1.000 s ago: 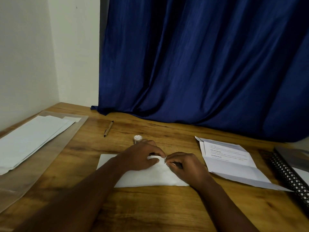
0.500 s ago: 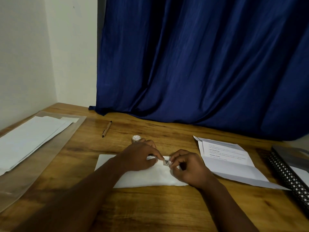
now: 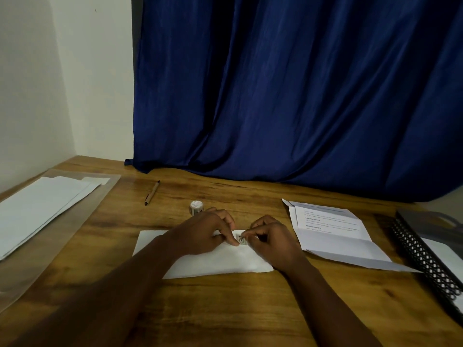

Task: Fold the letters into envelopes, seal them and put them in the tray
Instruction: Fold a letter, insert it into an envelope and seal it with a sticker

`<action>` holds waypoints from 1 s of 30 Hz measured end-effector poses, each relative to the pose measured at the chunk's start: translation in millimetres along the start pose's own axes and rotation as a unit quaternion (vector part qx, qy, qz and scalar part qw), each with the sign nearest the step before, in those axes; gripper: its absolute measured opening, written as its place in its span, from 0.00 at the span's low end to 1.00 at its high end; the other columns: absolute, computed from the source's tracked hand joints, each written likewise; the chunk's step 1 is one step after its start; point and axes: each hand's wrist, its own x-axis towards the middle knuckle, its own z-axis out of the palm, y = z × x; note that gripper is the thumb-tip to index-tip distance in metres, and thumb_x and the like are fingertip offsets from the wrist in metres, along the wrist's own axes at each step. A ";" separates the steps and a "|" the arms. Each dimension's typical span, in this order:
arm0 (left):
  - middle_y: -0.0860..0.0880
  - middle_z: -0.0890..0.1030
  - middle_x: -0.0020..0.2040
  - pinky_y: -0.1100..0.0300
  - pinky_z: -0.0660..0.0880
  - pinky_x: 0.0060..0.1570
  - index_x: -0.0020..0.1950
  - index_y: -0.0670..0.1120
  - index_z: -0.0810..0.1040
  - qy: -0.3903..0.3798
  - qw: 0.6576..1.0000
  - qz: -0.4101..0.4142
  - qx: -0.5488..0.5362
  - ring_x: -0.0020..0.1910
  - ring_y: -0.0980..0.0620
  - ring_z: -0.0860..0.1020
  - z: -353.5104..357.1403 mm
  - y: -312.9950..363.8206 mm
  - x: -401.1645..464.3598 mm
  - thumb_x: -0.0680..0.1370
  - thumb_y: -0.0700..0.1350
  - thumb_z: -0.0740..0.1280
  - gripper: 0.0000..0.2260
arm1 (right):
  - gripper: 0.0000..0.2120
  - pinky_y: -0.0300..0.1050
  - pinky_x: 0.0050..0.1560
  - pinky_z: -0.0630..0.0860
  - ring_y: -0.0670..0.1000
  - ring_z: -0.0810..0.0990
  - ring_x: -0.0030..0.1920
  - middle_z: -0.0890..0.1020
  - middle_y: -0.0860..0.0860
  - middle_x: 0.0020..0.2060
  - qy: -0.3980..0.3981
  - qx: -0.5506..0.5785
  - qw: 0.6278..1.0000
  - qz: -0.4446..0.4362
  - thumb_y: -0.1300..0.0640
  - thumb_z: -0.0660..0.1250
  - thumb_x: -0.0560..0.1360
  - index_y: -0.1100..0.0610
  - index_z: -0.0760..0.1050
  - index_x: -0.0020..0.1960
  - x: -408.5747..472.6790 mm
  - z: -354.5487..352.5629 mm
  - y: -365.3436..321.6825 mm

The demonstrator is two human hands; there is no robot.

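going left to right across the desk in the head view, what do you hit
stack of white sheets → pen → sticker roll → left hand → sticker → right hand → open letter → mesh tray

Wooden table point(image 3: 225, 309): envelope point(image 3: 218, 264), pen point(image 3: 152, 193), sticker roll point(image 3: 196, 207), folded letter point(image 3: 333, 236), mesh tray point(image 3: 426, 256), plastic sleeve point(image 3: 82, 221).

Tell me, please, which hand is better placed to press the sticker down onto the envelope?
Probably the right hand: its fingertips already pinch the sticker over the envelope. The left hand touches the sticker's other edge but mainly pins the envelope flat, so it looks best kept there.
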 end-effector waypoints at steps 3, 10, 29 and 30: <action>0.65 0.75 0.57 0.60 0.73 0.62 0.53 0.62 0.85 0.005 1.000 0.000 -0.003 0.60 0.63 0.72 0.8 -1.2 -0.5 0.78 0.40 0.70 0.15 | 0.11 0.35 0.45 0.74 0.43 0.77 0.48 0.78 0.40 0.50 0.006 0.036 0.999 0.028 0.45 0.74 0.75 0.44 0.85 0.57 2.0 1.8 -1.8; 0.65 0.75 0.57 0.65 0.70 0.62 0.53 0.63 0.84 0.035 0.999 0.002 0.009 0.61 0.64 0.71 4.7 -1.6 -2.5 0.78 0.41 0.69 0.15 | 0.26 0.38 0.53 0.77 0.43 0.78 0.54 0.78 0.40 0.56 -0.052 0.111 0.991 0.048 0.43 0.81 0.67 0.42 0.80 0.63 5.0 -4.5 7.1; 0.61 0.73 0.47 0.65 0.68 0.43 0.52 0.54 0.80 0.118 0.979 -0.041 0.160 0.44 0.63 0.70 8.2 27.4 -20.0 0.80 0.50 0.62 0.07 | 0.13 0.52 0.65 0.79 0.42 0.81 0.58 0.83 0.38 0.57 0.014 0.252 0.960 0.122 0.40 0.65 0.80 0.40 0.78 0.63 1.7 -7.6 4.5; 0.60 0.75 0.47 0.64 0.69 0.43 0.52 0.54 0.78 0.120 0.978 -0.039 0.165 0.44 0.63 0.71 6.5 30.7 -22.4 0.81 0.50 0.61 0.06 | 0.11 0.53 0.65 0.79 0.43 0.82 0.57 0.84 0.40 0.55 0.015 0.270 0.954 0.127 0.40 0.65 0.80 0.40 0.79 0.60 1.7 -9.1 2.7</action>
